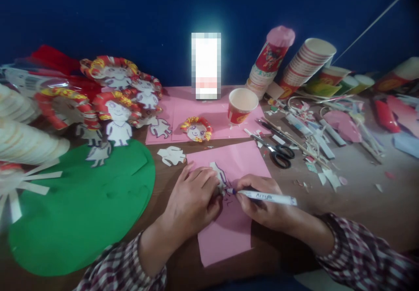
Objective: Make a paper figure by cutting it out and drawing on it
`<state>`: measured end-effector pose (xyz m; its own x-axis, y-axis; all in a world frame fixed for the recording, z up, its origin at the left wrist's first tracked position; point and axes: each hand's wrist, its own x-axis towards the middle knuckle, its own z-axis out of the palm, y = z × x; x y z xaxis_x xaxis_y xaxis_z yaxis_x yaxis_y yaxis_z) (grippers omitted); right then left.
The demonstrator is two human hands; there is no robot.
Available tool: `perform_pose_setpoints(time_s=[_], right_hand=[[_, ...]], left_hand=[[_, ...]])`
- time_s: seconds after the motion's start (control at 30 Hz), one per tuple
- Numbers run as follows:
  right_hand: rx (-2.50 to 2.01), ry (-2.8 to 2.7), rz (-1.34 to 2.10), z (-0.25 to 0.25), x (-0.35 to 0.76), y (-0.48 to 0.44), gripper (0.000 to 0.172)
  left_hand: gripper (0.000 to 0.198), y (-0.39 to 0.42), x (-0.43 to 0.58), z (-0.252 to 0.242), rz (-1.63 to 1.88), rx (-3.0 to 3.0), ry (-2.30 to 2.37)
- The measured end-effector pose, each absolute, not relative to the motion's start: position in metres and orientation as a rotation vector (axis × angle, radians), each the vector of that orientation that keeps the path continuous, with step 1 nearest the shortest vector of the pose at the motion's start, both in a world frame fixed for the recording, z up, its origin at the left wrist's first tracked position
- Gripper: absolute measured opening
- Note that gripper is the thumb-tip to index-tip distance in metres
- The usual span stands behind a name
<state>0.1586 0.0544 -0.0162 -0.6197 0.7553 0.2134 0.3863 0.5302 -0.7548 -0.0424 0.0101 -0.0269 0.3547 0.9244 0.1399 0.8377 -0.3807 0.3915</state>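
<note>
My right hand [262,197] grips a white acrylic marker [275,197], its purple tip touching the edge of a small white paper cutout [220,175]. That cutout lies on a pink sheet of paper [225,241] and has a purple outline along its right side. With fingers bent and close together, my left hand [196,195] pins the cutout down and covers part of it. Purple pen strokes mark the pink sheet beside the tip. Another white dress-shaped cutout [172,155] rests on the table just beyond my left hand.
A green paper circle [81,212] and paper dolls [119,116] with red and yellow rings are at the left. Beyond the pink sheet stand a doll's head in a ring [196,129] and a paper cup [242,105]. Scissors [281,153], scraps and stacked cups [307,64] occupy the right.
</note>
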Motion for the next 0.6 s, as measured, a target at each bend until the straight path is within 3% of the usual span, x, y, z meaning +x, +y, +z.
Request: perform_pose_setpoints(time_s=[0.6], right_hand=[[-1.034,-2.257,1.029,-0.022,0.1613,0.0534,0.011]], left_hand=[[0.017,0.01,-0.0424,-0.027,0.51,2.374,1.579]])
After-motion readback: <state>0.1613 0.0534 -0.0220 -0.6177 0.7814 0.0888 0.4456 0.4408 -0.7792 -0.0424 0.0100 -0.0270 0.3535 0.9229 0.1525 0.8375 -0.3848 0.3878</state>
